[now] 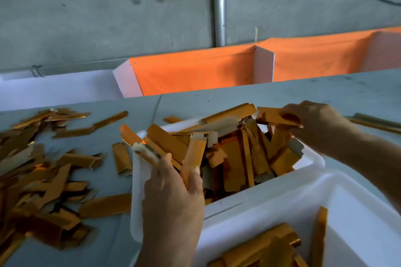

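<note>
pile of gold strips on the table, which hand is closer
Left. The left hand grips a strip at the left rim of the white tub, beside the pile; the right hand pinches a piece over the tub's far corner.

One gold strip [192,158] leans upright in white bin [314,159], second strip [272,115] level above

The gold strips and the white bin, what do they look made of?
The gold strips look like foil-faced card: mirror-glossy on one side, dull and pale on flipped backs. The white bin is probably moulded plastic: smooth, matte, with a rounded rim.
</note>
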### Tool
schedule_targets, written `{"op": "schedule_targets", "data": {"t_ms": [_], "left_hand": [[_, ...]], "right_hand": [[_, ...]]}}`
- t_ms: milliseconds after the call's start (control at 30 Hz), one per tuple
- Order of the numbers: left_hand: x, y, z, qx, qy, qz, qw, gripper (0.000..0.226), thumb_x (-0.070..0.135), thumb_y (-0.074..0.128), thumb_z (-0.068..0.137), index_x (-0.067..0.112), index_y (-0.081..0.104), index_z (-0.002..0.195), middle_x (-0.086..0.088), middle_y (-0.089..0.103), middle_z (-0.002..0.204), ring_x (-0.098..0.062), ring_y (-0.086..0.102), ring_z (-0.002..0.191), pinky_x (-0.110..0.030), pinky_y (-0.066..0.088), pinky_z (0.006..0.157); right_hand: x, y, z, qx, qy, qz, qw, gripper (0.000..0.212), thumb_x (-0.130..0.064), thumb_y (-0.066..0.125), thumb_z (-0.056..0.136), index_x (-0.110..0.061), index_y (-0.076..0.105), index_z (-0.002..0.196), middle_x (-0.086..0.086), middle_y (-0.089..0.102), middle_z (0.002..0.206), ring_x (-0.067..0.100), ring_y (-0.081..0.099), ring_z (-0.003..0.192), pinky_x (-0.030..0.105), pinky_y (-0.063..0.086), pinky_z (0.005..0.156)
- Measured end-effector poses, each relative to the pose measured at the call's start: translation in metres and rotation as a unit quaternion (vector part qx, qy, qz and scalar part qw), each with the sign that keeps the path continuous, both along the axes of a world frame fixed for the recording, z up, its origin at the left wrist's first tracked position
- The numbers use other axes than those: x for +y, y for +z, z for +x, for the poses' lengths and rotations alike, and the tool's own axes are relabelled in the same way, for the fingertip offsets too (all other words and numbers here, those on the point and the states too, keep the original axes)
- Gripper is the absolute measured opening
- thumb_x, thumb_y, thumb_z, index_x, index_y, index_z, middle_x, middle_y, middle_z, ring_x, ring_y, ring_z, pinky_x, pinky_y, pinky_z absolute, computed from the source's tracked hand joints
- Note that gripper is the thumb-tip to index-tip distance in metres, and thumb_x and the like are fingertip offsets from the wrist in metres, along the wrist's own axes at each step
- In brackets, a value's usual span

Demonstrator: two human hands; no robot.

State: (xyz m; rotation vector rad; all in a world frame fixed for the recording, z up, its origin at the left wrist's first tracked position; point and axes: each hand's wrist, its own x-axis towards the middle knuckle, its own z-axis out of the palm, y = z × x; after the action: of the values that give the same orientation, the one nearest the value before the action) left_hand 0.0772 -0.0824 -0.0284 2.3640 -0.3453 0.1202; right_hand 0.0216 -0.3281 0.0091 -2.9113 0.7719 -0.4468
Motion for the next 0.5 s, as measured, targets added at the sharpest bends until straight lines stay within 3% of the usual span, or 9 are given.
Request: {"op": "schedule_targets", "data": {"t_ms": [100, 167, 200, 267, 300, 333, 367, 433, 500], "left_hand": [[0.0, 0.001, -0.001, -0.012, -0.016, 0.016, 1.0, 0.044, 0.045, 0.043, 0.094, 0.029, 0.038, 0.134, 0.005, 0.049, 0.126, -0.019, 0.049, 0.112, -0.042, 0.043, 0.096], [0.0, 0.002, -0.002, -0.019, -0.03, 0.023, 0.999, 0.039, 0.044, 0.044, 0.094, 0.03, 0.044, 0.129, 0.007, 0.05, 0.12, -0.017, 0.049, 0.11, -0.04, 0.044, 0.095], [0.0, 0.002, -0.002, -0.02, -0.036, 0.028, 0.999, 0.036, 0.044, 0.044, 0.094, 0.03, 0.046, 0.127, 0.009, 0.051, 0.116, -0.015, 0.05, 0.108, -0.037, 0.044, 0.094], [0.0, 0.002, -0.003, -0.026, -0.047, 0.032, 0.998, 0.03, 0.043, 0.044, 0.094, 0.03, 0.05, 0.121, 0.014, 0.049, 0.106, -0.012, 0.05, 0.103, -0.03, 0.044, 0.087], [0.001, 0.001, -0.003, -0.03, -0.052, 0.028, 0.998, 0.027, 0.042, 0.045, 0.094, 0.031, 0.052, 0.118, 0.015, 0.049, 0.102, -0.01, 0.05, 0.099, -0.027, 0.044, 0.084], [0.001, 0.0, -0.002, -0.032, -0.055, 0.022, 0.998, 0.024, 0.042, 0.045, 0.095, 0.031, 0.053, 0.115, 0.015, 0.051, 0.099, -0.009, 0.051, 0.096, -0.027, 0.045, 0.083], [0.002, 0.0, -0.002, -0.032, -0.057, 0.017, 0.998, 0.023, 0.041, 0.046, 0.095, 0.031, 0.054, 0.113, 0.014, 0.053, 0.099, -0.009, 0.052, 0.094, -0.028, 0.046, 0.083], [0.001, -0.001, -0.002, -0.032, -0.059, 0.013, 0.998, 0.022, 0.039, 0.046, 0.095, 0.031, 0.054, 0.114, 0.013, 0.055, 0.098, -0.008, 0.053, 0.092, -0.028, 0.048, 0.081], [0.0, -0.003, -0.001, -0.032, -0.06, 0.013, 0.998, 0.022, 0.038, 0.047, 0.095, 0.03, 0.053, 0.115, 0.013, 0.056, 0.098, -0.007, 0.053, 0.09, -0.024, 0.047, 0.077]], "right_hand": [[0.007, -0.006, 0.005, -0.151, 0.053, 0.025, 0.987, 0.03, -0.013, 0.066, 0.086, -0.019, 0.063, 0.115, -0.008, 0.063, 0.084, 0.026, 0.066, 0.082, 0.025, 0.043, 0.067], [0.017, -0.003, 0.009, -0.2, 0.109, 0.232, 0.946, 0.05, -0.014, 0.069, 0.084, -0.029, 0.051, 0.129, -0.013, 0.069, 0.091, 0.017, 0.07, 0.08, 0.021, 0.05, 0.074], [0.023, -0.002, 0.009, -0.238, 0.14, 0.377, 0.884, 0.056, -0.011, 0.068, 0.084, -0.029, 0.045, 0.132, -0.007, 0.071, 0.096, 0.019, 0.071, 0.082, 0.028, 0.056, 0.077], [0.023, 0.002, 0.007, -0.329, 0.149, 0.596, 0.717, 0.045, 0.0, 0.059, 0.086, -0.017, 0.045, 0.125, 0.006, 0.069, 0.096, 0.028, 0.072, 0.085, 0.037, 0.06, 0.07], [0.02, 0.004, 0.005, -0.339, 0.123, 0.631, 0.687, 0.035, 0.008, 0.053, 0.087, -0.009, 0.047, 0.118, 0.011, 0.066, 0.093, 0.032, 0.072, 0.084, 0.034, 0.06, 0.063], [0.018, 0.004, 0.004, -0.316, 0.075, 0.638, 0.698, 0.03, 0.017, 0.045, 0.086, -0.002, 0.05, 0.108, 0.015, 0.063, 0.089, 0.032, 0.072, 0.081, 0.028, 0.058, 0.056], [0.017, 0.002, 0.004, -0.26, 0.033, 0.602, 0.754, 0.03, 0.023, 0.041, 0.08, 0.001, 0.052, 0.097, 0.015, 0.062, 0.082, 0.028, 0.072, 0.075, 0.023, 0.055, 0.051], [0.022, 0.002, 0.003, -0.051, -0.021, 0.403, 0.913, 0.026, 0.014, 0.043, 0.082, -0.004, 0.06, 0.09, 0.009, 0.064, 0.079, 0.021, 0.065, 0.074, 0.019, 0.048, 0.057], [0.028, -0.006, 0.012, 0.104, -0.034, 0.223, 0.969, 0.019, -0.006, 0.049, 0.09, -0.006, 0.063, 0.103, 0.006, 0.061, 0.092, 0.019, 0.057, 0.086, 0.02, 0.039, 0.061]]}}
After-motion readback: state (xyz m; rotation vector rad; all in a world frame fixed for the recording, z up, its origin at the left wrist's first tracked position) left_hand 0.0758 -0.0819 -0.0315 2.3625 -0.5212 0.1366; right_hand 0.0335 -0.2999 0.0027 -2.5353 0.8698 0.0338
